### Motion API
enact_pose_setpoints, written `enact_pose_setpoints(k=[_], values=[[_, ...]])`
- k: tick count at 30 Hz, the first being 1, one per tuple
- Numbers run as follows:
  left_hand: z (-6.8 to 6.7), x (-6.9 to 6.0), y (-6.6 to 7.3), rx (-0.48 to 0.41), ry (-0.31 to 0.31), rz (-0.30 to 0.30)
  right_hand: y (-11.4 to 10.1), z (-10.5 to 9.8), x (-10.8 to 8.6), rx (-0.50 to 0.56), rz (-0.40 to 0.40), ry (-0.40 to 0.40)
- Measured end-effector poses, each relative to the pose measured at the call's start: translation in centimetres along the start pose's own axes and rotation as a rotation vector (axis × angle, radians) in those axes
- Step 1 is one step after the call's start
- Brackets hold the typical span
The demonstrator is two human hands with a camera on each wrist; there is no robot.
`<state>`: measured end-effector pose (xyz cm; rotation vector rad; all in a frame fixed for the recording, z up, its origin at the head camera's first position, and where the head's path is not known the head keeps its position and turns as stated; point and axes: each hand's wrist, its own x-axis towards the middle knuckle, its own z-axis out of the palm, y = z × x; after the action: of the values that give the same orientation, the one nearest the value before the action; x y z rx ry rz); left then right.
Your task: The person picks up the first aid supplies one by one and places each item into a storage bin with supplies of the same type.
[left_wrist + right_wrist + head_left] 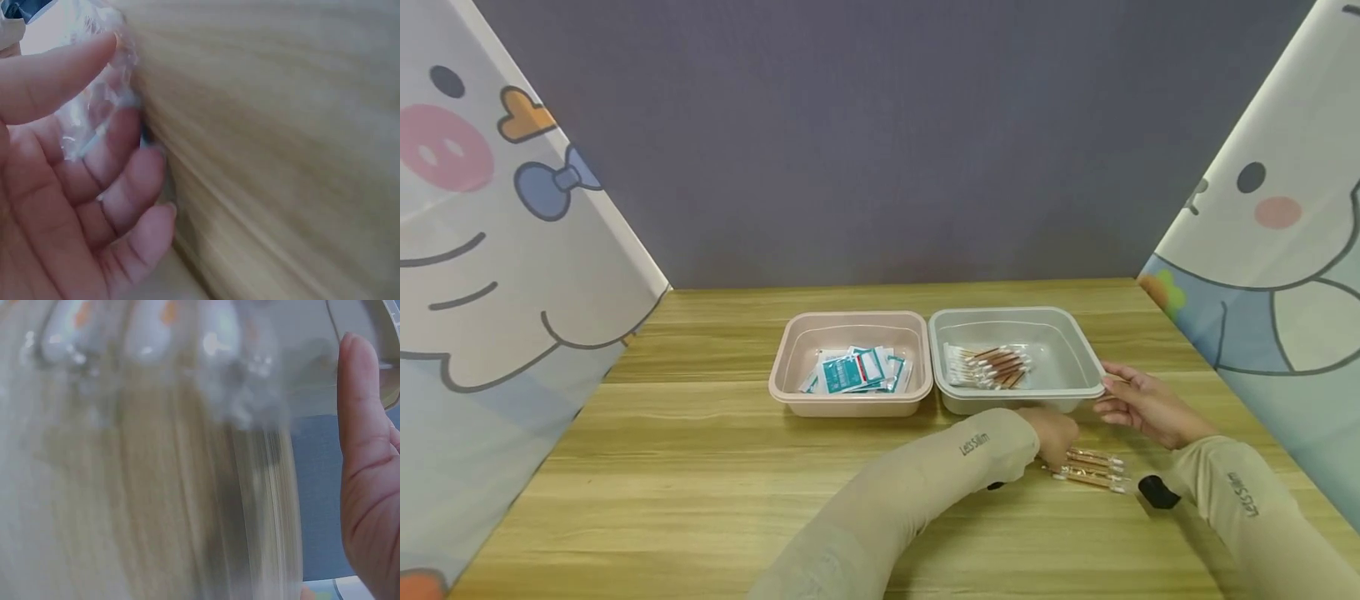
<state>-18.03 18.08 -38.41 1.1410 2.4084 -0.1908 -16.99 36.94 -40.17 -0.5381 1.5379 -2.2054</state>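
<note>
On the table in front of the grey plastic bin, my left hand reaches down at packs of brown-stemmed cotton swabs in clear wrapping. In the left wrist view its fingers curl around clear wrapping, with the thumb over it; the wrapped contents are blurred. My right hand holds the bin's front right corner by the rim. The right wrist view shows its straight thumb against the bin, while most fingers are hidden. More wrapped swabs lie inside the bin.
A beige-pink bin with several teal-and-white sachets stands left of the grey one, nearly touching it. A dark panel rises behind the wooden table. Cartoon-printed panels flank both sides.
</note>
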Motion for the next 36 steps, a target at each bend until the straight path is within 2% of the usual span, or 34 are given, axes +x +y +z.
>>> enact_pose_setpoints(k=[2, 6, 13, 18, 21, 24, 28, 32, 36], values=[[0.0, -0.1, -0.2, 0.000, -0.017, 0.032, 0.0, 0.0, 0.0, 0.003, 0.002, 0.000], [-0.1, -0.3, -0.9, -0.123, -0.044, 0.085, -0.1, 0.0, 0.1, 0.006, 0.007, -0.006], [-0.9, -1.3, -1.6, -0.440, -0.094, 0.087, -0.1, 0.1, 0.0, -0.011, 0.000, -0.006], [-1.5, -2.0, -1.8, -0.623, -0.096, 0.102, -0.1, -0.1, -0.1, -0.003, -0.006, -0.019], [-2.1, -2.3, -1.8, -0.639, -0.094, 0.136, -0.2, -0.1, -0.2, 0.013, -0.012, -0.034], [-2.8, -2.8, -1.8, -0.604, -0.090, 0.159, -0.2, -0.2, -0.2, 0.023, -0.007, -0.040], [-3.7, -3.5, -2.1, -0.581, -0.069, 0.168, -0.5, -0.2, -0.3, -0.052, 0.017, 0.016], [-4.5, -4.0, -2.8, -0.631, -0.043, 0.171, -0.7, -0.1, -0.5, -0.216, 0.025, 0.103], [-5.1, -4.5, -3.8, -0.710, -0.014, 0.194, -0.5, 0.0, -0.5, -0.200, 0.035, 0.114]])
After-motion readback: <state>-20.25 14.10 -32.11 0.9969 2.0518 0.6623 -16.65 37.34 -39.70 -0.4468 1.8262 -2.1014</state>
